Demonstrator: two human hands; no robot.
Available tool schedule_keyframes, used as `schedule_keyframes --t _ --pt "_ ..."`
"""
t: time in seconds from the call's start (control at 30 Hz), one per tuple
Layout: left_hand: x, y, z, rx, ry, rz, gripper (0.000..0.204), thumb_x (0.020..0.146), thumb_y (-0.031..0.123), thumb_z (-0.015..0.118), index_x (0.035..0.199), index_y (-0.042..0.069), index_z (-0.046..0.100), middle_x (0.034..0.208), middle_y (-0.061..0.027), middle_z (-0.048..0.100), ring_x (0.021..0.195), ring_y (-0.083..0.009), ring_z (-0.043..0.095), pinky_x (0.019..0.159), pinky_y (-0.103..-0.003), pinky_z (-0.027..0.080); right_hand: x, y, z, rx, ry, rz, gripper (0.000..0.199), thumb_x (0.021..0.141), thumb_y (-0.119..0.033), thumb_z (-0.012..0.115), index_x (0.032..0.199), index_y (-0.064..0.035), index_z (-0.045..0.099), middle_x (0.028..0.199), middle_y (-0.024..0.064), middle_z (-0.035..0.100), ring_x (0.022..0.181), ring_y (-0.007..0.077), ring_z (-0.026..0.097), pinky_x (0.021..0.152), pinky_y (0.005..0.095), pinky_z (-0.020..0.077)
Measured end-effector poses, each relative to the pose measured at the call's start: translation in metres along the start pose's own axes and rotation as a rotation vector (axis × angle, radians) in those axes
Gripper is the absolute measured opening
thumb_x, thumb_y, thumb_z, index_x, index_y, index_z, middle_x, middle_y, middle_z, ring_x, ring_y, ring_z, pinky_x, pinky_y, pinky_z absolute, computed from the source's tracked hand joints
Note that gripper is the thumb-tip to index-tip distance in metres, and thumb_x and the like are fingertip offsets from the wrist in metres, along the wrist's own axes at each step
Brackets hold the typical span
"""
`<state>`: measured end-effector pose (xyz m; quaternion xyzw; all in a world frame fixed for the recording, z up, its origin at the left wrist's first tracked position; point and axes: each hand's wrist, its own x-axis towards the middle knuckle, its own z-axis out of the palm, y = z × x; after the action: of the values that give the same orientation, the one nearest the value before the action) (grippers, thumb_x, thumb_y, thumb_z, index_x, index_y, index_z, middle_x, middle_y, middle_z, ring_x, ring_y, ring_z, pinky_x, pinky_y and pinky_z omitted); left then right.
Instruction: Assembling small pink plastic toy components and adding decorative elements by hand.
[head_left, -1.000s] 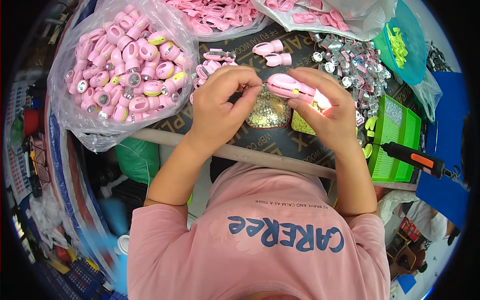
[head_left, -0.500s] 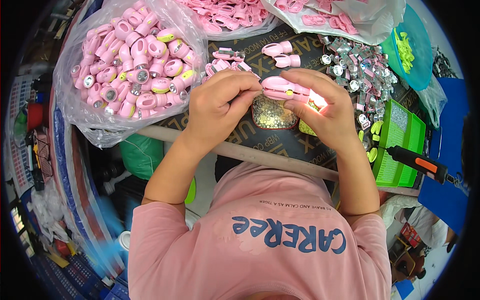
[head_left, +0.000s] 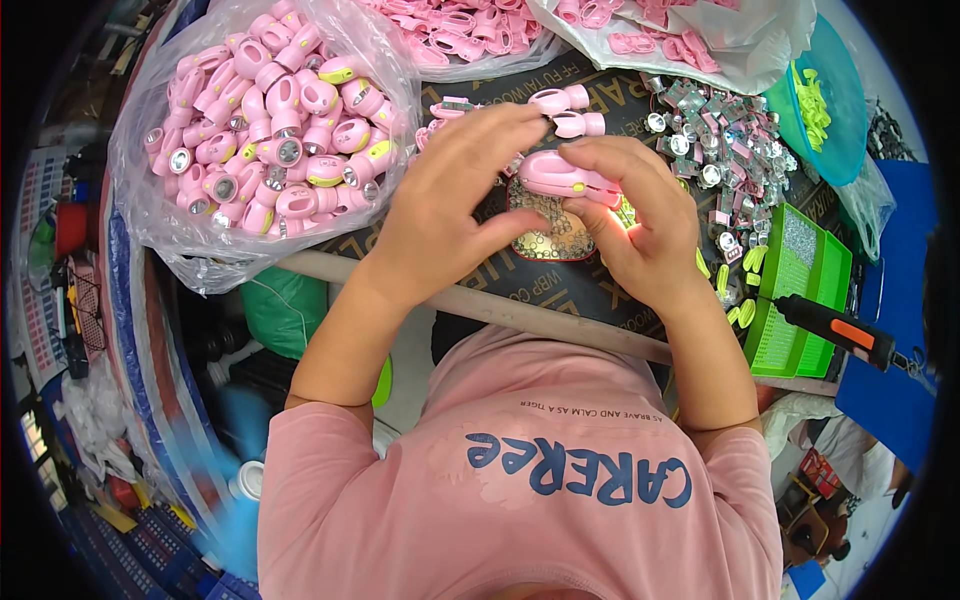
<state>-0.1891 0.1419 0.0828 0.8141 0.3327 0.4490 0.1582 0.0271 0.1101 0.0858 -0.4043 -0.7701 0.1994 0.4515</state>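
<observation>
A small pink flashlight [head_left: 550, 174] with a yellow-green button lies in my right hand [head_left: 648, 215]. Thumb and fingers close around its head end, where a bright glow shows. My left hand [head_left: 435, 205] is beside its other end, fingers stretched and thumb apart, holding nothing. Beneath the flashlight sits a red-rimmed tray [head_left: 538, 259] of small round metallic bits. Just beyond the hands, two pink flashlight shells [head_left: 578, 124] lie side by side. A few opened pink shells with parts inside [head_left: 455, 106] are partly hidden behind my left hand.
A clear plastic bag [head_left: 140, 215] full of pink flashlights stands at left. Right of my hands spreads a heap of metal-and-pink inner parts [head_left: 705, 130]. Beyond are a green tray [head_left: 800, 345], a black-and-orange electric screwdriver [head_left: 838, 328], a teal basin [head_left: 848, 125] and a white sack [head_left: 770, 40].
My left hand has let go of the flashlight's end, its pinch opening into spread fingers. The flashlight has tilted slightly in my right hand, and its seam gap no longer shows as widely.
</observation>
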Motion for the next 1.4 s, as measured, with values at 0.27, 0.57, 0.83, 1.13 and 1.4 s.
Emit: schedule_keyframes --t 0.27,0.57,0.83,1.13,1.4 --pt "-0.007 -0.015 0.001 -0.082 -0.102 0.141 0.054 0.074 0.012 0.084 0.124 0.003 0.067 0.115 -0.0132 0.073 0.100 -0.0313 0.071 0.085 -0.039 0.058 -0.009 -0.006 -0.005 0.143 -0.059 0.272 0.047 0.084 -0.009 0.080 0.125 -0.0036 0.058 0.112 0.0147 0.067 0.093 0.0313 0.067 0.078 0.0363 0.0553" --pt "-0.006 0.001 0.001 -0.060 -0.230 0.172 0.053 0.079 0.011 0.080 0.128 0.001 0.061 0.117 -0.0158 0.068 0.101 -0.0354 0.066 0.089 -0.043 0.055 -0.014 -0.007 -0.001 -0.049 -0.022 -0.069 0.043 0.080 -0.011 0.082 0.117 -0.0016 0.062 0.106 0.0161 0.068 0.091 0.0332 0.068 0.073 0.0388 0.0560" --pt "0.008 0.009 -0.004 -0.285 -0.362 -0.005 0.035 0.091 0.021 0.072 0.115 -0.002 0.063 0.104 -0.0151 0.067 0.093 -0.0336 0.065 0.083 -0.041 0.053 -0.017 -0.011 -0.003 0.067 0.010 0.099 0.038 0.083 -0.015 0.083 0.113 -0.0031 0.064 0.098 0.0125 0.068 0.079 0.0301 0.069 0.068 0.0355 0.0541" --pt "0.003 0.002 0.050 -0.140 0.112 -0.009 0.039 0.105 0.026 0.053 0.079 0.001 0.067 0.065 -0.0082 0.058 0.056 -0.0228 0.056 0.052 -0.037 0.044 -0.016 -0.021 0.017 0.160 -0.010 0.403 0.028 0.085 -0.022 0.081 0.098 -0.0055 0.061 0.078 0.0109 0.062 0.065 0.0311 0.066 0.058 0.0375 0.0510" --pt "-0.002 -0.022 0.079 -1.778 -0.134 -1.329 0.071 0.104 0.069 0.027 0.094 0.010 0.065 0.065 -0.0055 0.061 0.043 -0.0170 0.052 0.038 -0.029 0.036 0.010 0.003 -0.038 0.471 0.003 0.773 0.025 0.099 -0.026 0.065 0.112 -0.0051 0.063 0.082 0.0045 0.071 0.064 0.0075 0.059 0.054 0.0233 0.0450"
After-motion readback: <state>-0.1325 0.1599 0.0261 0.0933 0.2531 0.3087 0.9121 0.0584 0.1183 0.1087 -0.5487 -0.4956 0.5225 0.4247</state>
